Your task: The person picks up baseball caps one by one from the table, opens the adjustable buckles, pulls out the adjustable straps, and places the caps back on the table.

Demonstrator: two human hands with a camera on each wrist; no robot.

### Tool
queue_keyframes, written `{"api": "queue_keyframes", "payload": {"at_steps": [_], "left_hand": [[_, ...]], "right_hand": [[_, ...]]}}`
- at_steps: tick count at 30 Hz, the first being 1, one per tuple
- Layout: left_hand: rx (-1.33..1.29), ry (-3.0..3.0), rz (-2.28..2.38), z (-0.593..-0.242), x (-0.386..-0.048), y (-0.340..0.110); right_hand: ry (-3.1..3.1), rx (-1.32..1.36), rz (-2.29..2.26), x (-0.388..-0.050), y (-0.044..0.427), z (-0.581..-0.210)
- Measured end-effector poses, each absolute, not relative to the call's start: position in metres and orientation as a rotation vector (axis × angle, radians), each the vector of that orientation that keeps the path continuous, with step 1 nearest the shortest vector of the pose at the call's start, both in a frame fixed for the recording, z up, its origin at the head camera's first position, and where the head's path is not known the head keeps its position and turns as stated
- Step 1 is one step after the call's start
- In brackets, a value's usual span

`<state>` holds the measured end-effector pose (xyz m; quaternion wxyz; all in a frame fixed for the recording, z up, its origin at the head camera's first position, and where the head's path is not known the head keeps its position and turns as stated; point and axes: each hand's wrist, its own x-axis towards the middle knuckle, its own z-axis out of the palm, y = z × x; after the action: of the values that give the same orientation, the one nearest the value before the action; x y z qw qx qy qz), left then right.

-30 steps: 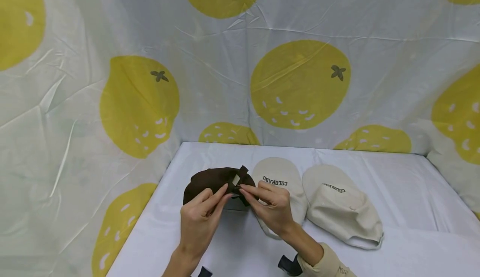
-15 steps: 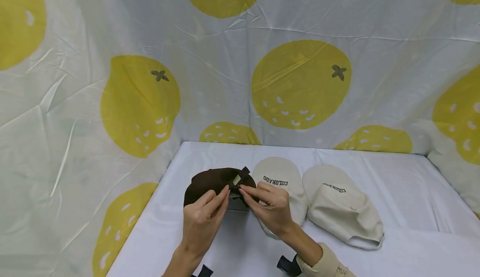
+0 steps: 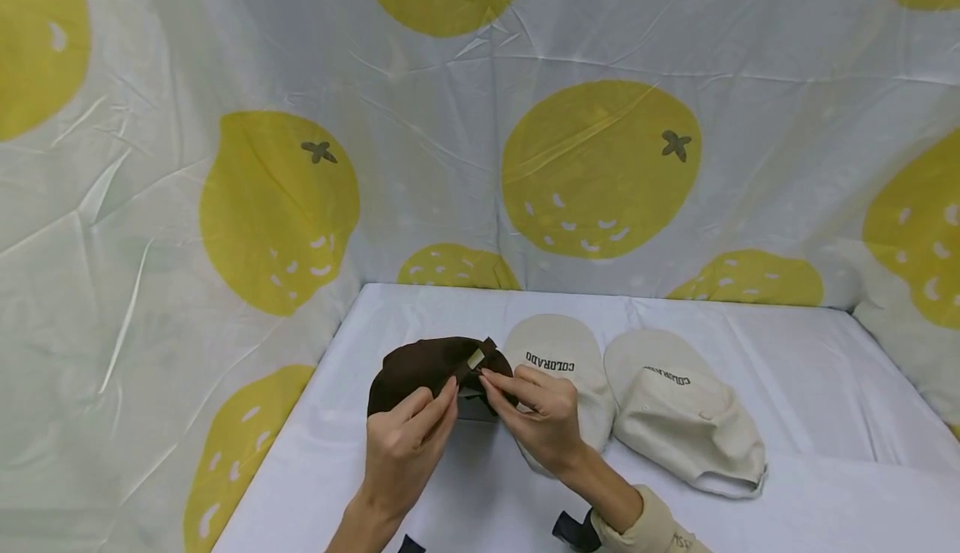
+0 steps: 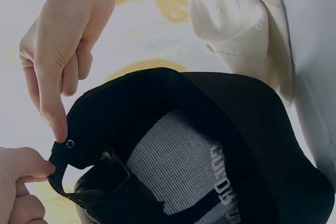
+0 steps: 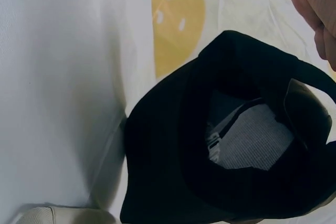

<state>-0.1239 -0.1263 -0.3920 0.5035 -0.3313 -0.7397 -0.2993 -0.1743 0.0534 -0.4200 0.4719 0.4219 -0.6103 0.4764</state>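
Observation:
A dark brown baseball cap (image 3: pixel 420 363) is held up between both hands, its inside and back strap facing the wearer. My left hand (image 3: pixel 408 445) pinches the strap (image 4: pixel 62 179) between thumb and index finger. Opposite it, my right hand (image 3: pixel 547 415) pinches the strap's other side near a small eyelet (image 4: pixel 70 144). A pale tag (image 3: pixel 476 359) shows close to the fingertips. Inside the cap, grey mesh lining (image 5: pixel 257 140) is visible in the right wrist view. The right hand is nearly out of that view, while the left hand (image 5: pixel 321 17) appears at its upper right.
Two beige caps lettered COLORADO lie side by side on the white-covered table (image 3: pixel 840 420): one (image 3: pixel 555 345) partly behind the right hand, the other (image 3: pixel 675 420) farther right. A lemon-print cloth (image 3: pixel 427 161) hangs behind and at the sides.
The left fingertips have shifted slightly downward on the strap, which now looks straighter with its pale tag tilted more. My right hand stays nearly still; the beige caps have not moved.

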Motion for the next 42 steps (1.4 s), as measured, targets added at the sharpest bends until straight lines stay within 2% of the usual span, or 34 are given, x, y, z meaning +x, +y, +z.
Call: {"api": "queue_keyframes", "payload": {"at_steps": [22, 42], "left_hand": [[-0.748, -1.778, -0.764, -0.401, -0.113, -0.139], [-0.827, -1.770, -1.127, -0.405, -0.106, -0.155]], "right_hand": [[-1.515, 0.963, 1.205, -0.178, 0.059, -0.417], [-1.521, 0.937, 1.266, -0.179, 0.062, -0.420]]}}
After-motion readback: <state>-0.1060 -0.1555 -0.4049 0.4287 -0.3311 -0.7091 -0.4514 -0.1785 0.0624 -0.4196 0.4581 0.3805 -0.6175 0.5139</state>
